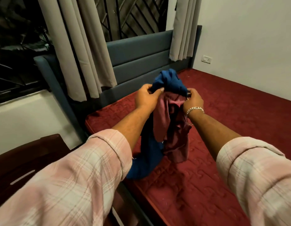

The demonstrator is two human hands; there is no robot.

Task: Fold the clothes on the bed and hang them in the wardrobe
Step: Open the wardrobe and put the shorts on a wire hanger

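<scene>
We hold the blue garment (167, 80) and maroon garment (170, 128) bunched together above the bed (231, 119), their lower ends trailing onto the red mattress. Left hand (145, 97) pinches the blue cloth, thumb curled over it. Right hand (192, 101) grips both fabrics, fingers curled. No legible writing seen.

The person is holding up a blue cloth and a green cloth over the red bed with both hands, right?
Not quite. The second cloth is maroon, not green. The head view shows the left hand and right hand gripping it together with the blue cloth over the red bed.
</scene>
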